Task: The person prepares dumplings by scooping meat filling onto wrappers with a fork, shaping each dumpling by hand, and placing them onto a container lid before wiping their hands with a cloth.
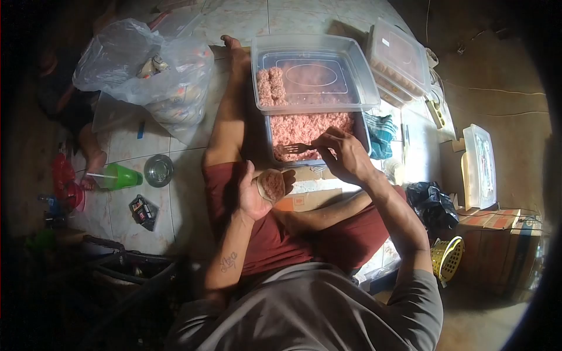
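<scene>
My left hand (253, 196) is turned palm up and holds a small round thing (272, 185) with a brownish middle and a pale edge; its kind is unclear. My right hand (346, 153) pinches a dark fork (297, 148), its tines over the pink, crumbly mass (310, 127) in the lower tub (367, 137). Across the far part of that tub sits a clear plastic tub (351, 76). Pink rolls (271, 86) of similar crumbly stuff lie at its left side.
To the right are a lidded clear container (401, 50), a teal cloth (381, 137), a black plastic bag (433, 202) and a yellow basket (448, 261). A large plastic bag (175, 88), a green cup (124, 176) and a glass ashtray (158, 170) are leftward. Another person's foot (93, 167) shows there.
</scene>
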